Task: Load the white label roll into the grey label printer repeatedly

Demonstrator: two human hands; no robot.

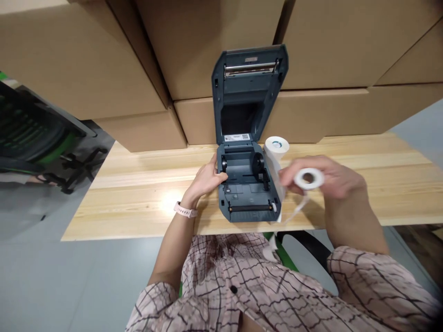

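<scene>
A dark blue-grey label printer (242, 186) sits on the wooden table with its lid (249, 94) raised. Inside it show two black roll holders and a black roller near the front edge. My left hand (207, 177) grips the printer's left side, thumb over the rim. To the right of the printer, my right hand (332, 177) holds a small white label roll (309, 179), its core end facing up. A loose white strip trails from this roll toward the table's front edge. Close beside the printer stands a larger white roll (277, 145), its paper partly unrolled along the printer's side.
Stacked cardboard boxes (214, 50) line the back of the wooden table (131, 198), right behind the raised lid. At the left is an office chair (38, 133) on the grey floor. Part of a person's foot shows near the chair.
</scene>
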